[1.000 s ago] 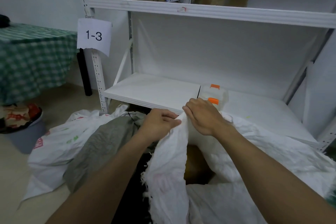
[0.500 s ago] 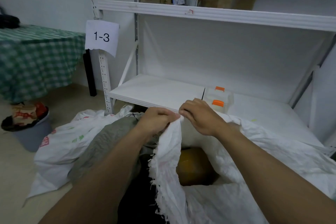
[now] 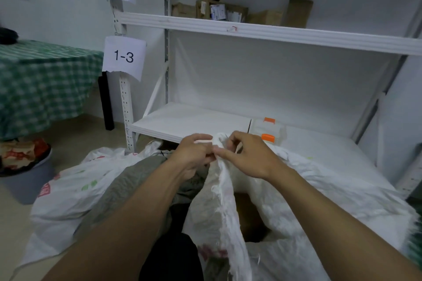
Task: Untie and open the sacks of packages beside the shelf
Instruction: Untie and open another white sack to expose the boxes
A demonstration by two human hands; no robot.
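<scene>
Your left hand [image 3: 194,155] and right hand [image 3: 246,157] both pinch the bunched neck of the white woven sack [image 3: 319,189], fingers curled on it. Something brown, perhaps a package [image 3: 249,219], shows inside at six o'clock of your hands.

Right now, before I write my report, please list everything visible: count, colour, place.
white sack: one, white, floor before shelf, partly open
package: one, brown, inside white sack
plastic bag: one, white with red and green print, floor left
grey sack: one, grey-green, beside plastic bag
shelf: one, white, behind the sacks
label: one, white, marked 1-3, on shelf post
cardboard boxes: several, brown, upper board
container: one, clear with orange clips, lower board
table: one, green checked cloth, far left
bin: one, grey, floor left
left hand: one, grips white sack's top
right hand: one, pinches the same top
</scene>
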